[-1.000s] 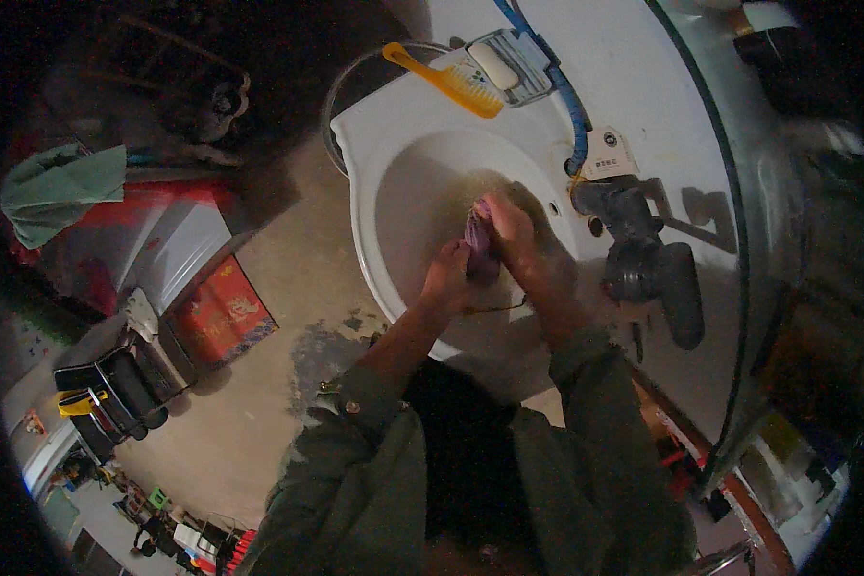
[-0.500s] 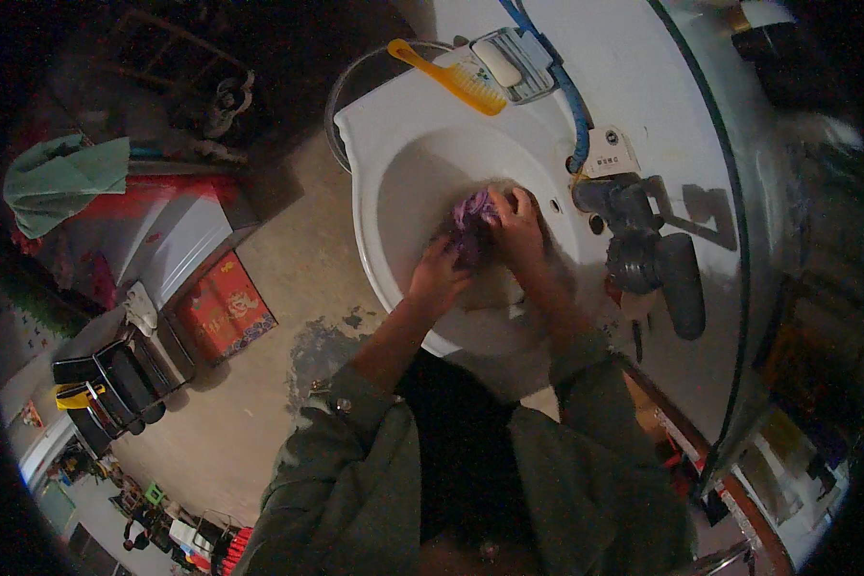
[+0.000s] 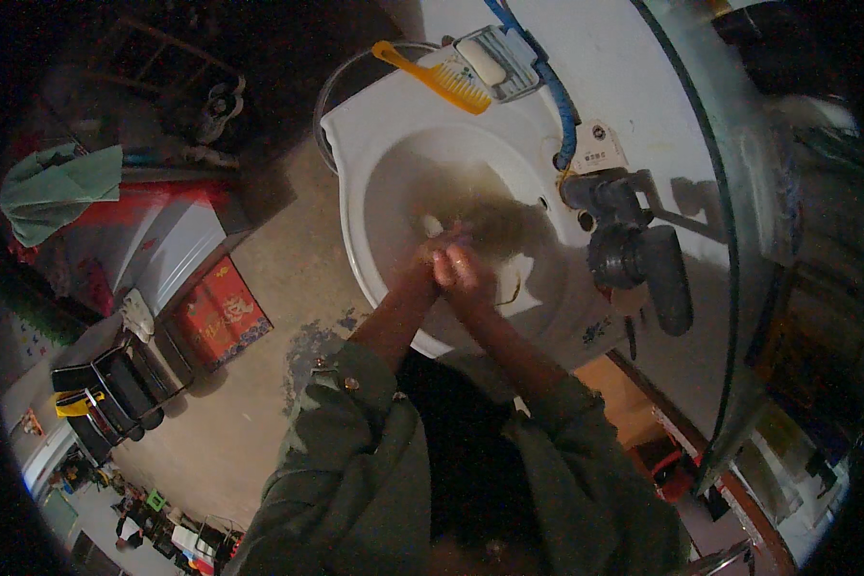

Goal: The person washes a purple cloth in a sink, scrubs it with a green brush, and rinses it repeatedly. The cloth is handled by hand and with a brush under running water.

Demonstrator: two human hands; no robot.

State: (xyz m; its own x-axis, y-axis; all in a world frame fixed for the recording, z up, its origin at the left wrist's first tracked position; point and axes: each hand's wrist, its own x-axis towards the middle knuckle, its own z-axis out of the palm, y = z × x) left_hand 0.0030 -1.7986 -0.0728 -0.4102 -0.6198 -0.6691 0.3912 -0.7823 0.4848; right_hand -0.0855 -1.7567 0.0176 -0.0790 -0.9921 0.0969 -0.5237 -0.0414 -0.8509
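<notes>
Both my hands are pressed together low in the white washbasin (image 3: 374, 240), over murky water (image 3: 480, 197). My right hand (image 3: 468, 276) is closed, its fingers folded in against my left hand (image 3: 426, 257). Only a little purple of a wet cloth (image 3: 463, 233) shows at the far side of my fingers; the rest is hidden inside the grip. The left hand's fingers are mostly covered by the right, but that hand is also closed around the cloth. A small pale patch shows just beyond the hands and I cannot make out what it is.
On the basin's far rim lie a yellow comb (image 3: 437, 79) and a soap dish (image 3: 516, 60) with white soap (image 3: 481, 60). A blue hose (image 3: 559, 106) and a dark grey pipe fitting (image 3: 624, 240) stand at the right. A red box (image 3: 223, 317) rests on the floor at left.
My hands have come together and drawn nearer to me in the basin. The purple cloth, plainly seen before, is now mostly covered by my fingers. The view has shifted slightly.
</notes>
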